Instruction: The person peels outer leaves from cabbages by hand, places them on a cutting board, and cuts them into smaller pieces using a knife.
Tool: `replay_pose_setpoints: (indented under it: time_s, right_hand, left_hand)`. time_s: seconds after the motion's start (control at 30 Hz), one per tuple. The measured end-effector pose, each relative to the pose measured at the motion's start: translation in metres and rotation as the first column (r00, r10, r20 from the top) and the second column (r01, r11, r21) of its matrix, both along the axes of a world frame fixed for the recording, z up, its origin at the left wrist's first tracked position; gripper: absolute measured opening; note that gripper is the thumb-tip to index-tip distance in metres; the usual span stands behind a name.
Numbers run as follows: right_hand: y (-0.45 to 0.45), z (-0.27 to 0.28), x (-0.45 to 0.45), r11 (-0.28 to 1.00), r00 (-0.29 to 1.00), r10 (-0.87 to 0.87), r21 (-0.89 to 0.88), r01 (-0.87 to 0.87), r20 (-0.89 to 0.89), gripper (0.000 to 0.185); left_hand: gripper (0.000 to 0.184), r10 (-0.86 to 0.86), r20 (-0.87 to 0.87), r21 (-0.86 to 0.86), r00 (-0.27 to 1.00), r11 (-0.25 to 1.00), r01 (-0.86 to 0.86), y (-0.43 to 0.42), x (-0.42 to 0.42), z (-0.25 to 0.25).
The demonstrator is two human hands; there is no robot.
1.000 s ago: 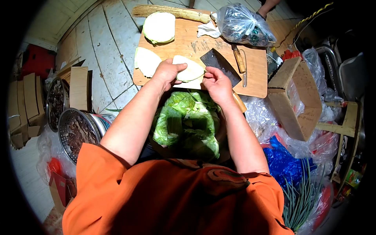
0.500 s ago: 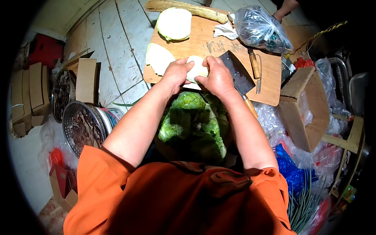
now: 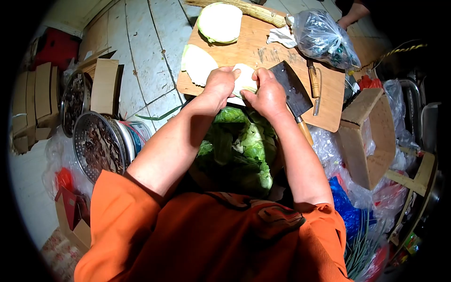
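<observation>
A pale piece of cabbage (image 3: 244, 81) is held between my two hands at the near edge of the wooden board (image 3: 329, 113). My left hand (image 3: 222, 84) grips its left side, thumb on top. On the right side, my right hand (image 3: 267, 95) pinches it with thumb and curled fingers. Two larger cut cabbage pieces lie on the board: a big half (image 3: 219, 22) at the back and a flatter piece (image 3: 199, 65) left of my hands. Just right of my right hand rests a dark cleaver (image 3: 290, 88). Below my hands, green cabbage leaves (image 3: 256, 145) are heaped in shadow.
A wooden-handled tool (image 3: 314, 82), a tied plastic bag (image 3: 324, 40) and a straw broom (image 3: 256, 12) sit along the board's far and right sides. Perforated metal bowls (image 3: 101, 145) stand at left, a cardboard box (image 3: 359, 145) at right. Another person's limb (image 3: 355, 13) shows at top.
The view has shifted slightly, so the board and its items appear further right. Both hands still hold the cabbage piece, which looks tilted a little differently.
</observation>
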State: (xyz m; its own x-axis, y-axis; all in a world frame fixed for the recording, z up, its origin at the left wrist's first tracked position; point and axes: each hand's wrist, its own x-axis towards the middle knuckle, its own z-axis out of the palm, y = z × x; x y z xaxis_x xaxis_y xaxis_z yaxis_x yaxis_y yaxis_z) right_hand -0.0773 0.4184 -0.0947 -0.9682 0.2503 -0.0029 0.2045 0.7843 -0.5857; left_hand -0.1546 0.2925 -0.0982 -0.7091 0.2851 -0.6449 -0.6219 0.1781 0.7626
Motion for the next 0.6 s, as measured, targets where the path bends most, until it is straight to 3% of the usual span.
replay_pose_setpoints:
  time_s: [0.13,0.2,0.37,0.6]
  right_hand:
    - [0.001,-0.003,0.002,1.000,1.000,-0.020,-0.008,0.020,-0.021,0.048]
    - [0.002,-0.005,0.002,0.999,0.999,-0.026,-0.019,0.026,-0.024,0.048]
    - [0.000,-0.006,0.003,1.000,0.995,0.003,-0.003,-0.003,-0.105,0.056]
    - [-0.003,-0.008,0.006,1.000,0.998,-0.008,-0.012,0.008,-0.054,0.056]
  left_hand:
    - [0.037,0.050,-0.013,-0.021,0.999,0.998,-0.050,0.005,0.001,-0.005]
    - [0.034,0.043,-0.111,0.045,0.993,0.998,-0.039,0.007,0.002,-0.008]
    - [0.031,0.050,-0.100,0.073,0.994,0.996,-0.042,0.008,0.002,-0.005]
    - [0.030,0.007,-0.108,0.038,0.994,0.999,-0.003,0.008,-0.002,-0.007]
